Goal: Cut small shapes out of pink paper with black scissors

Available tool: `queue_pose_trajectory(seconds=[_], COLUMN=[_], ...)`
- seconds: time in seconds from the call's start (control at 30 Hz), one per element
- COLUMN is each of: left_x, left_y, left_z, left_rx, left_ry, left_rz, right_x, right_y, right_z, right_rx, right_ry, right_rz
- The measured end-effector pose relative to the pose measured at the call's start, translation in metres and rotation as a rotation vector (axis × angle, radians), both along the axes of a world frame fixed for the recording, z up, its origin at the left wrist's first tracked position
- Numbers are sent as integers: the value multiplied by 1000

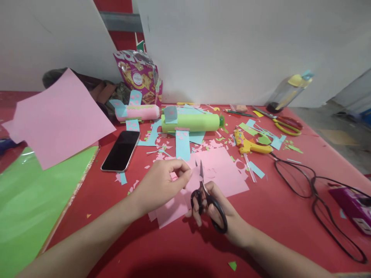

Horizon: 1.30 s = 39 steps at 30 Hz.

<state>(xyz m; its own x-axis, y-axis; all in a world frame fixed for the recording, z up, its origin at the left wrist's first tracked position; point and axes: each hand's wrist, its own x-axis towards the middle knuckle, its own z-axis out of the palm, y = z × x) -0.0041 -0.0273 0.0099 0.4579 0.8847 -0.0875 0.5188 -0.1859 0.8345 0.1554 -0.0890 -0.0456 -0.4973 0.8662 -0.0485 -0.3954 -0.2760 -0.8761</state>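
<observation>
Pink paper, a small pink paper scrap (195, 175), is pinched in the left hand (162, 183) fingers (182, 170) just above the red surface (272, 216). The right hand (224, 216) grips black-handled steel scissors (206, 197), fingers through the loops, with the long axis pointing away from the person. The work looks midway, since holes already mark the large pink sheet (223, 170) and much of it is uncut.

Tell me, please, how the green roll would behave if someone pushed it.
The green roll lies on its side, so it would probably roll. It looks paper-wrapped, so likely light. The blue strip at its near side might stop it.
</observation>
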Motion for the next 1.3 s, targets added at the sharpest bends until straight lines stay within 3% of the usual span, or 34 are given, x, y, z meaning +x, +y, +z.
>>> queue_pose_trajectory(seconds=[1.3], left_x=[-5], left_y=[5], left_z=[7], left_rx=[15], left_ry=[26], left_rz=[84], right_x=[-1], right_y=[0], right_z=[1], right_rx=[-5], right_ry=[-27], right_rz=[8])
